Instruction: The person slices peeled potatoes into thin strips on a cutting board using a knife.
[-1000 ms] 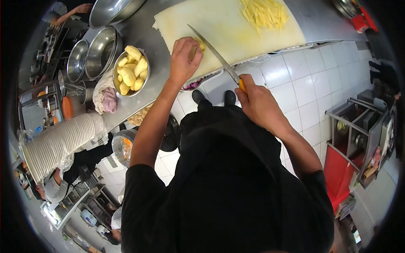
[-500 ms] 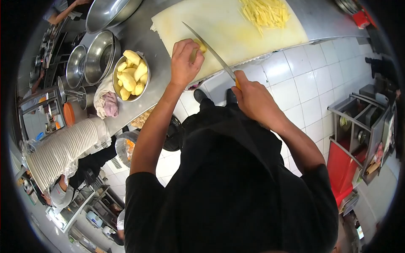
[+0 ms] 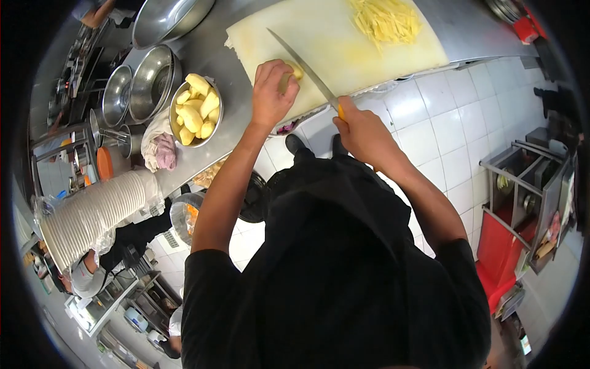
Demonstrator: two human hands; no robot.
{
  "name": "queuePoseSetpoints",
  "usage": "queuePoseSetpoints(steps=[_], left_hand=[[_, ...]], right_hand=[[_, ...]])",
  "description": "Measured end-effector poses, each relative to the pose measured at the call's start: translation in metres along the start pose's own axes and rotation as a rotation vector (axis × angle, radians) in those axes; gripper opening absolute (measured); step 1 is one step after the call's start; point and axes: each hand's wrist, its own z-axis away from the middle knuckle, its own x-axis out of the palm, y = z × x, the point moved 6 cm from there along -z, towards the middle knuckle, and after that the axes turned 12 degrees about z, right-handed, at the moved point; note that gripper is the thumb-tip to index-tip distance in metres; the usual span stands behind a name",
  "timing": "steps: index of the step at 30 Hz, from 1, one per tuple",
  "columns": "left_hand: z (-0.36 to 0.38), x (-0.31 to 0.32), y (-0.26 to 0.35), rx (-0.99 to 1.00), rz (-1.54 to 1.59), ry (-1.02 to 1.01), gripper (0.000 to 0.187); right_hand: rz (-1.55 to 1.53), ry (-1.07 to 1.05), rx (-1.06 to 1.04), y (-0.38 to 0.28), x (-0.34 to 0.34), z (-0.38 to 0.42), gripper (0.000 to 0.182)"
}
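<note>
At the worktop (image 3: 228,64), from the head view, the left hand (image 3: 271,92) covers most of a yellow potato piece (image 3: 297,70), so I can't make out its full shape. Its grip is narrow, fingers curled over the piece, which sits on the near left part of the cutting board (image 3: 335,40). The right hand (image 3: 367,132) has its grip closed round the yellow handle of a long knife (image 3: 317,83), hiding part of that handle; the blade slants across the board just beside the piece, and whether they touch I can't tell. A large bowl (image 3: 169,27) is cut off at the top edge, and a person (image 3: 89,277) at lower left is partly hidden behind wrapped plates (image 3: 98,206).

The worktop is grey metal, with white tiles (image 3: 433,114) on the floor and a metal rack (image 3: 519,181) over to the right. A pale heap of potato strips (image 3: 386,24) lies at the board's far right.

Left of the board, a steel bowl (image 3: 221,115) holds peeled potatoes (image 3: 193,117). Two more metal bowls (image 3: 149,86) stand beyond it, and a crumpled cloth (image 3: 161,147) lies near.
</note>
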Motion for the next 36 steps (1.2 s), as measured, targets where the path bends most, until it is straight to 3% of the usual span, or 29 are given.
queuePoseSetpoints(steps=[6,9,12,15,18,36], left_hand=[[0.0,0.0,0.0,0.008,-0.018,0.004,0.015],[0.0,0.0,0.0,0.014,-0.015,0.008,0.015],[0.0,0.0,0.0,0.014,-0.001,0.013,0.015],[0.001,0.0,-0.001,0.008,-0.026,0.007,0.016],[0.0,-0.001,-0.001,0.003,-0.038,-0.005,0.016],[-0.001,0.0,0.0,0.006,-0.006,0.026,0.015]], right_hand=[[0.004,-0.056,0.068,-0.007,-0.019,0.026,0.021],[0.005,-0.072,0.069,-0.004,-0.013,0.03,0.032],[0.007,-0.08,0.062,-0.009,-0.015,0.029,0.02],[0.01,-0.079,0.051,-0.01,-0.016,0.029,0.019],[0.029,-0.053,0.025,-0.004,-0.007,0.027,0.028],[0.028,-0.026,-0.066,-0.001,0.016,-0.041,0.023]])
